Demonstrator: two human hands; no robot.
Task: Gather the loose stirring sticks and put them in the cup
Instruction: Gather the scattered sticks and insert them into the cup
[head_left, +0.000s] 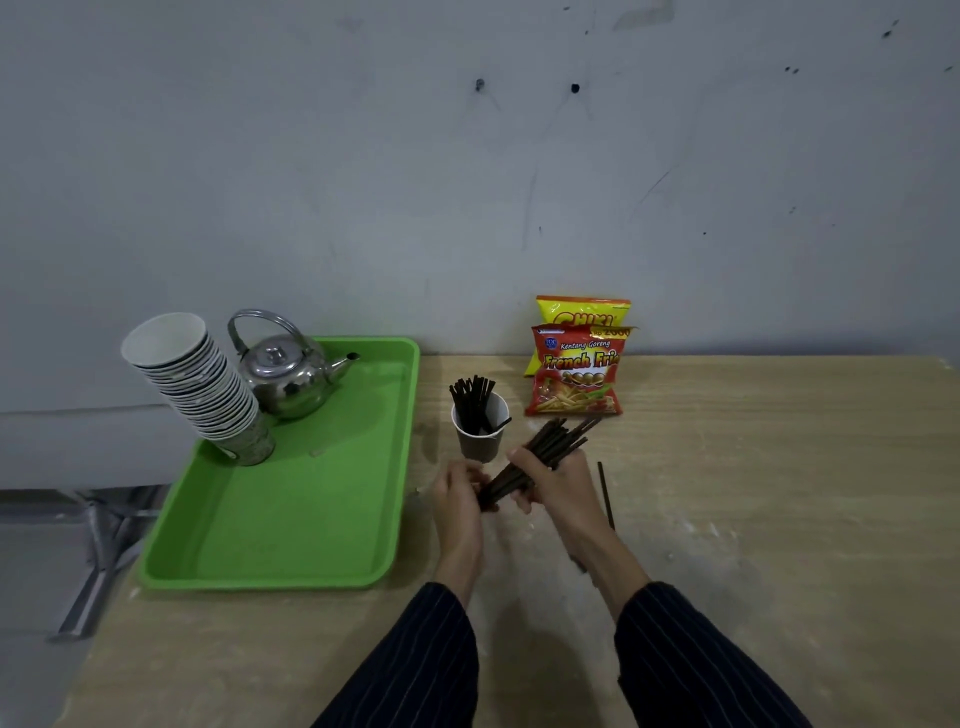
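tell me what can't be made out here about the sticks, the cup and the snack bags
- Head view: how many sticks are in the bundle; they overlap and both hands, left and right, wrap it.
- How deep the sticks in the cup reach; its wall hides them.
- The near end of the loose stick on the table; the right wrist covers it.
- The yellow bag; the red bag hides most of it.

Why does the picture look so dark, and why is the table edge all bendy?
Head view: dim, flat light, with soft shadows under the arms and along the wall; the wide lens bows the table and tilts the stack of paper cups; the kettle shows small glints; the bundle of stirring sticks looks slightly soft.
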